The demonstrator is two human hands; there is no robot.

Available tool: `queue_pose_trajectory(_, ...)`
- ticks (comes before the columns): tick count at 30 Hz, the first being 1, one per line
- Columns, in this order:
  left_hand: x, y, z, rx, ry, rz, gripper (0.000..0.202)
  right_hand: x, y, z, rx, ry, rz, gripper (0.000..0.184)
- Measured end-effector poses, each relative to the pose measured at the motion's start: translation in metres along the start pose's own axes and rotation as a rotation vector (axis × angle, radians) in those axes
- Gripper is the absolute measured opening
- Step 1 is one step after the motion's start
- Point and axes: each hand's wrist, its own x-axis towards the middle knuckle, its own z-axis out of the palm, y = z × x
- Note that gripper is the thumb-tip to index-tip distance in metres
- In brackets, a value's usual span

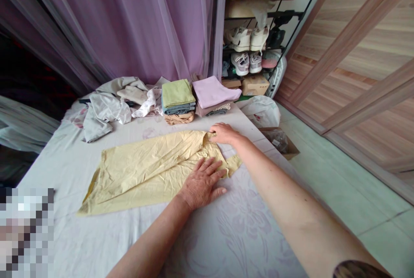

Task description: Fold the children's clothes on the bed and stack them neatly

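Pale hanging fabric (26, 122), far left: beside the slanting left edge of a sheet-covered surface (80, 243).
Crumpled clothes (108, 103), heaped: at the far left of the sheet, before a purple curtain (129, 23) that bounds the far edge. A strip of sheet runs between heap and yellow garment (139, 165).
Folded stack, green on top (177, 93): near the far edge, just beyond the garment.
Folded stack, pink on top (215, 92): just right of the green one, near the right edge.
Near side: a broad stretch of patterned sheet from the garment toward the wearer, crossed by both forearms.
Shoe rack (249, 49), cardboard box (281, 142), tiled floor (323, 157) and wood-panelled doors (355, 53): past the slanting right edge.

Yellow garment, one: laid lengthwise across the middle, creased; wider end left, well apart from the hands; right end beneath and beside them.
Left hand (202, 185), one: palm down, fingers extended and slightly spread on the garment's right part, holding nothing; thumb out toward the right.
Right hand (223, 133), one: at the garment's far right corner, fingers bent over the edge; whether they pinch the cloth cannot be told. A yellow end projects below its wrist.
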Motion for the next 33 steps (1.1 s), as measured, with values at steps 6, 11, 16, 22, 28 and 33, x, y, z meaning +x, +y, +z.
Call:
queue_pose_trajectory(6, 0.001, 0.002, 0.000, 0.005, -0.011, -0.007, 0.066, 0.003, -0.002, -0.006, 0.001, -0.061, -0.044, 0.024)
queue_pose_trajectory(11, 0.001, 0.001, 0.002, 0.007, -0.009, 0.013, 0.062, -0.002, -0.004, -0.003, -0.057, 0.044, -0.120, 0.017)
queue_pose_trajectory(16, 0.002, 0.000, -0.002, -0.025, -0.038, 0.028, 0.059, -0.003, 0.000, 0.002, -0.038, 0.068, -0.110, 0.020)
queue_pose_trajectory(22, 0.002, 0.000, -0.002, -0.024, -0.039, 0.020, 0.062, -0.001, -0.001, 0.002, -0.030, 0.085, -0.098, 0.023)
queue_pose_trajectory(28, 0.001, -0.002, 0.003, 0.012, -0.009, 0.030, 0.065, -0.022, -0.006, 0.000, 0.001, 0.296, -0.116, 0.037)
queue_pose_trajectory(33, 0.002, -0.001, -0.001, 0.004, -0.019, 0.026, 0.064, -0.045, -0.010, 0.014, 0.072, 0.266, -0.185, 0.019)
